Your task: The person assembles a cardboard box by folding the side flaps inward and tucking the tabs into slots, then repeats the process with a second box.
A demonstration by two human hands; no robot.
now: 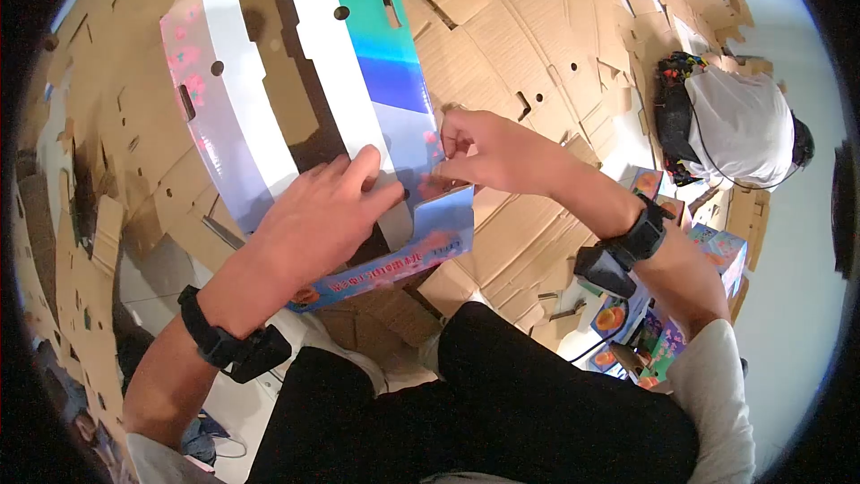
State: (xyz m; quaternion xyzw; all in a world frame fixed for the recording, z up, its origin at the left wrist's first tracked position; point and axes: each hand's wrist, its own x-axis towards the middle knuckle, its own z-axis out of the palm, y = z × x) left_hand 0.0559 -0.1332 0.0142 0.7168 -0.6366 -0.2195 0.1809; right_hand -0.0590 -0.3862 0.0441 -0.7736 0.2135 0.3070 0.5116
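Note:
A printed cardboard box [394,90] in green, blue and pink, with white inner strips, stands open in front of my knees. My left hand [327,211] lies over its near part, fingers apart, above the white strip and the dark gap inside. At the box's right near corner is my right hand [484,151], its fingers curled and pinched against the printed side; what they grip is too small to make out. The near end panel [385,271] is blue with red lettering and stands below both hands.
Flattened brown cardboard sheets [502,45] cover the floor. At the right a person [739,121] in a white top bends over. Several printed boxes [721,255] lie beyond my right forearm. My knees [484,358] are close to the box.

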